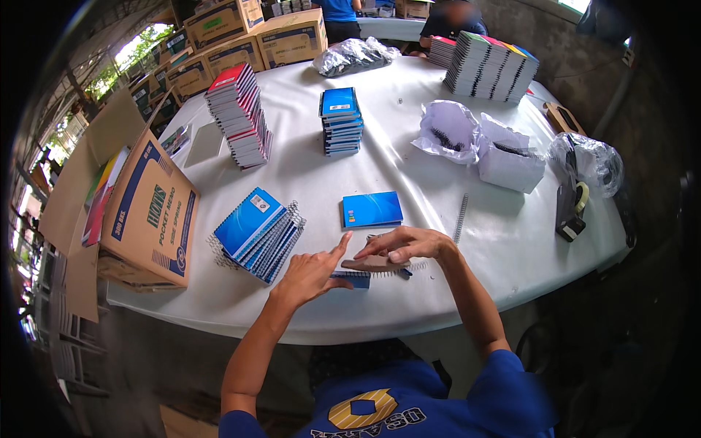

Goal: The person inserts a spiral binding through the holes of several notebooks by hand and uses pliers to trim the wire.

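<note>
At the near middle of the table, a small blue spiral notebook point(355, 279) lies partly hidden between my hands. My left hand point(308, 274) holds its left side, thumb along the near edge and index finger stretched forward. My right hand point(420, 243) is closed over a flat brown piece point(376, 264) that rests against the notebook's spiral edge; whether it is wood or card I cannot tell. A black wire coil point(394, 274) runs out to the right along that edge. Just beyond my hands lies another blue notebook point(372, 209).
To the left stand a fanned stack of blue notebooks point(259, 232) and an open carton point(150, 212). Farther back are red point(241, 120) and blue point(341, 124) notebook stacks. A loose coil point(461, 219), paper-lined coil holders point(511, 164) and a tape dispenser point(569, 212) sit right.
</note>
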### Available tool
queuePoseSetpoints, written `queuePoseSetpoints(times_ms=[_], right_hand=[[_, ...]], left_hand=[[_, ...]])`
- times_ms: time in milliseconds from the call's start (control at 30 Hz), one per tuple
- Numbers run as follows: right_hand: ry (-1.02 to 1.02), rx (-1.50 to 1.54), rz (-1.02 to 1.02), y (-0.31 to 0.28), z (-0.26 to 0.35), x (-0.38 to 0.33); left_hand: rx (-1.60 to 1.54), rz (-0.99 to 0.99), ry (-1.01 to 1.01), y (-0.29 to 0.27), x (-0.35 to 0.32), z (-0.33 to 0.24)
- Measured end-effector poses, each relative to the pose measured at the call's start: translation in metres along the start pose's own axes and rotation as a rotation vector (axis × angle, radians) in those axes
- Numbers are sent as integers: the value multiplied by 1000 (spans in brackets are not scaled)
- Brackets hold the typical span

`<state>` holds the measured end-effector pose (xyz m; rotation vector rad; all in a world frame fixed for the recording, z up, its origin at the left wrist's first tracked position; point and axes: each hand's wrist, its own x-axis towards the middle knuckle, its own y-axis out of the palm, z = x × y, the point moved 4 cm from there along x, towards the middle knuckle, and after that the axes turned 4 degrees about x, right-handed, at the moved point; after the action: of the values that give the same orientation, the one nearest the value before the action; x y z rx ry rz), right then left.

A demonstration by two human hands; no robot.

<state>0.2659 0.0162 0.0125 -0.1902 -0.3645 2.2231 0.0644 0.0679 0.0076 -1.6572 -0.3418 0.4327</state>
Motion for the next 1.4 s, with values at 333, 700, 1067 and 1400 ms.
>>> queuePoseSetpoints(times_ms=[333, 700, 1067, 1400], right_hand=[[179, -50, -3, 0, -3, 12], [7, 45, -93, -17, -23, 4], [90, 8, -147, -29, -61, 3], [86, -49, -98, -17, -20, 15]], left_hand=[[-210, -211, -74, -3, -14, 15], [-871, -627, -158, 40, 1, 24], [-1187, -676, -156, 71, 14, 23], [-1313, -612, -110, 74, 7, 21]])
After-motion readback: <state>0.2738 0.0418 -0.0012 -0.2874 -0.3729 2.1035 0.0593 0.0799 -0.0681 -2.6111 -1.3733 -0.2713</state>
